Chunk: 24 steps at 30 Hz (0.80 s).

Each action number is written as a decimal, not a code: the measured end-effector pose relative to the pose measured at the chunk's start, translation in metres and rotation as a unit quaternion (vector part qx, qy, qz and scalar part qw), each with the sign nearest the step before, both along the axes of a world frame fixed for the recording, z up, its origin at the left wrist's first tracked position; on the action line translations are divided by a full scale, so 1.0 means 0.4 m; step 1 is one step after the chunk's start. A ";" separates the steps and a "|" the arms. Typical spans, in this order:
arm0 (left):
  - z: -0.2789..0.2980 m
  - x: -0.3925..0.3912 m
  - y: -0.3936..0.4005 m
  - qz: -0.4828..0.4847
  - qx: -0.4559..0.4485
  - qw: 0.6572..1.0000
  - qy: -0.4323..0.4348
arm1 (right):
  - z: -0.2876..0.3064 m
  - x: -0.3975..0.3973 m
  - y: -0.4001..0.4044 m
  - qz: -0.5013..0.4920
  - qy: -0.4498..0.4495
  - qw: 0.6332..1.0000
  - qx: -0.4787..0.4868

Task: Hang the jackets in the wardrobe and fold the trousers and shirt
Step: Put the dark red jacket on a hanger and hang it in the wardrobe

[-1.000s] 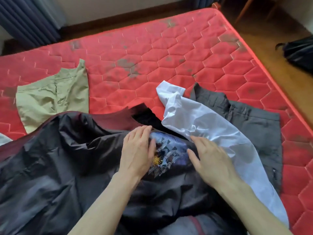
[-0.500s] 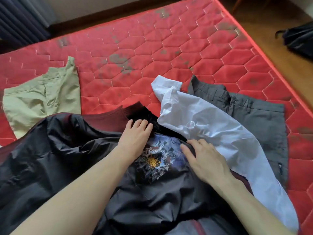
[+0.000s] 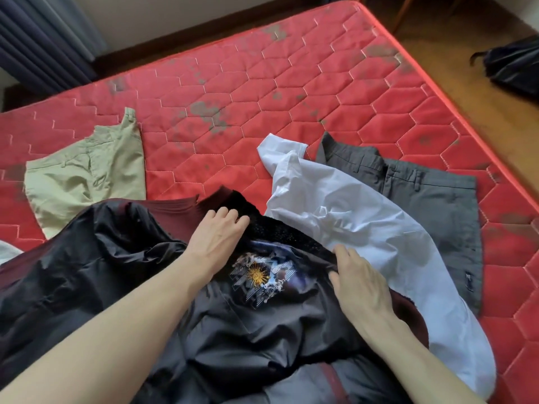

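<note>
A black jacket point(image 3: 122, 275) with a dark red lining edge lies spread, inside up, across the near part of the red mattress point(image 3: 291, 91). A printed sun label point(image 3: 258, 277) shows below its fuzzy black collar. My left hand point(image 3: 217, 239) lies on the collar with its fingers curled over the edge. My right hand point(image 3: 360, 282) grips the collar's right end, next to a crumpled white shirt point(image 3: 364, 228). Grey trousers point(image 3: 431, 205) lie partly under the shirt. Khaki trousers point(image 3: 84, 176) lie at the left.
The mattress's right edge point(image 3: 455, 106) drops to a wooden floor where a dark bag point(image 3: 516, 67) lies. Dark blue curtains point(image 3: 38, 39) hang at the far left. A bit of pale cloth point(image 3: 7, 252) shows at the left edge.
My left hand has slid up from the label to the collar's edge. My right hand has shifted down and right along the collar. The view has tilted slightly.
</note>
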<state>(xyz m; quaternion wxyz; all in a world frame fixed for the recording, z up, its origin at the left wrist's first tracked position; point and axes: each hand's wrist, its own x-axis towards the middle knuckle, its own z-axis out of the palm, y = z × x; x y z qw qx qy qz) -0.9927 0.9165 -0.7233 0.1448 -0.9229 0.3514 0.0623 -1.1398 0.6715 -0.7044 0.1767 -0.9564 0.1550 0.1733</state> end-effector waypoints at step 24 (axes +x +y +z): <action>0.951 -0.454 0.122 0.091 -0.151 0.984 0.000 | 0.937 -0.274 -0.043 0.052 -0.161 0.974 0.149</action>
